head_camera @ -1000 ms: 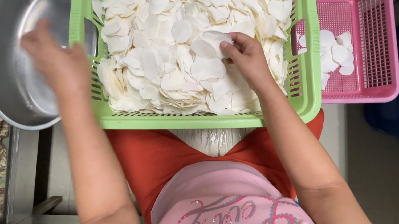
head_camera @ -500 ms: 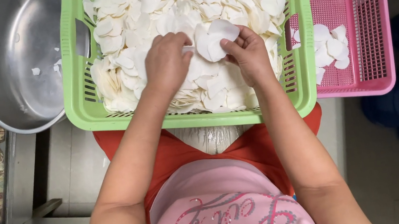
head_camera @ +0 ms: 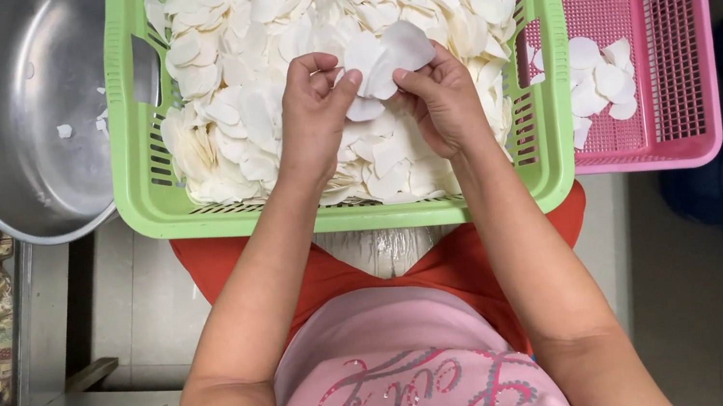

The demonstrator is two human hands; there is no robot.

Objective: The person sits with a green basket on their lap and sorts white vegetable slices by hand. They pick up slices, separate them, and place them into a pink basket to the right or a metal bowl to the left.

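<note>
A green basket (head_camera: 136, 172) holds a heap of thin white slices (head_camera: 258, 54). Above the heap my left hand (head_camera: 315, 118) and my right hand (head_camera: 437, 97) meet, both pinching a small stuck-together clump of white slices (head_camera: 386, 57). The left thumb and fingers grip its lower left edge, the right fingers its right side. My forearms reach up from my lap, where the basket rests on red cloth.
A large steel bowl (head_camera: 25, 122) with a few white bits stands left of the green basket. A pink basket (head_camera: 661, 65) with several white slices stands to the right. A metal frame edge (head_camera: 33, 317) runs down the left, over patterned cloth.
My left hand came back from the steel bowl to the green basket. Both hands lifted a clump of slices from the heap and now hold it together.
</note>
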